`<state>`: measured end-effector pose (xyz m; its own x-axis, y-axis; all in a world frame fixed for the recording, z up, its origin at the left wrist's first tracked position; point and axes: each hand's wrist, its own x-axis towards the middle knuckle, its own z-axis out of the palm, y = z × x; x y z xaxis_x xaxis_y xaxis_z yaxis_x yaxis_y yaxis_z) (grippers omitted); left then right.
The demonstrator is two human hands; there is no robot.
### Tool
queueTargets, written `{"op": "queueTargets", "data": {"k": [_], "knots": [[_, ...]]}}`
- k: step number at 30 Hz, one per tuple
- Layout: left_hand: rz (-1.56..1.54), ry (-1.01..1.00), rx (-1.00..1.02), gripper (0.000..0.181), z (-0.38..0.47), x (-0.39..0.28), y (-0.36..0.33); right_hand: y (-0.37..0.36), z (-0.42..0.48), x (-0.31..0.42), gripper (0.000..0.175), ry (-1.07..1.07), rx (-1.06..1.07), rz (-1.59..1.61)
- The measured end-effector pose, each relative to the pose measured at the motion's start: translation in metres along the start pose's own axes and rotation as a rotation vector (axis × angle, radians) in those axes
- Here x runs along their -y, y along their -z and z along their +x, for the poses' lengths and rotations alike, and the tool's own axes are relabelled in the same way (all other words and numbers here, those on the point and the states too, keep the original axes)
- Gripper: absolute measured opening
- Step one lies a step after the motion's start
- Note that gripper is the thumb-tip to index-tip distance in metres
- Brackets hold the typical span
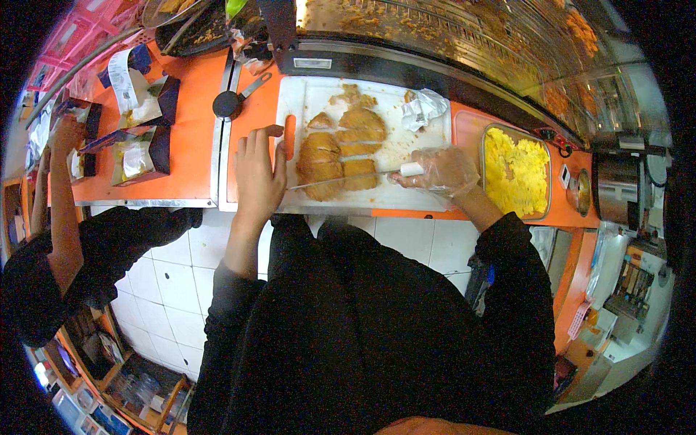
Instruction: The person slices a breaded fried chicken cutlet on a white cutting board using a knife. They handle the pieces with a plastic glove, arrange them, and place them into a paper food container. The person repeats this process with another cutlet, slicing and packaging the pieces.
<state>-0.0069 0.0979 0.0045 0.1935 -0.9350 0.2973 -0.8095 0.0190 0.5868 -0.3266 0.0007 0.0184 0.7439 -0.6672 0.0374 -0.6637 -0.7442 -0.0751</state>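
In a clear plastic glove, my right hand grips a knife by its white handle. Its thin blade points left across the lower part of the breaded fried cutlets. Cuts divide the golden cutlets into several pieces on a white cutting board. My bare left hand is at the board's left end beside the handle slot, fingers bent and apart, holding nothing. A crumpled white wrapper lies at the board's upper right, with crumbs scattered around it.
A metal tray of yellow scrambled egg stands right of the board. Left are a black measuring scoop, dark food boxes and a co-worker's arm. A glass display case borders the orange counter behind.
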Motion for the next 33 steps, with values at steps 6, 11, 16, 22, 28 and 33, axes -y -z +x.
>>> {"op": "queueTargets", "data": {"k": [6,11,16,22,28,33], "knots": [[0.032,0.009,-0.043,0.025,-0.001,0.004,-0.013,-0.012,-0.003,-0.006,0.058,0.039,0.048,-0.074],[0.06,0.017,-0.024,0.029,0.001,0.013,-0.027,-0.03,-0.008,-0.01,0.057,0.049,0.032,-0.032],[0.017,0.028,-0.009,0.032,-0.005,0.027,-0.033,-0.022,-0.006,-0.008,0.064,0.164,0.005,-0.144],[0.044,0.003,-0.003,0.034,-0.003,0.027,-0.034,-0.017,-0.007,-0.002,0.071,0.094,0.062,-0.154],[0.023,0.016,0.008,0.032,-0.003,0.019,-0.03,-0.032,-0.018,0.003,0.071,0.016,-0.042,-0.202],[-0.003,-0.013,-0.037,0.03,-0.013,0.029,-0.03,0.015,-0.016,0.023,0.068,0.031,0.134,-0.16]]}}
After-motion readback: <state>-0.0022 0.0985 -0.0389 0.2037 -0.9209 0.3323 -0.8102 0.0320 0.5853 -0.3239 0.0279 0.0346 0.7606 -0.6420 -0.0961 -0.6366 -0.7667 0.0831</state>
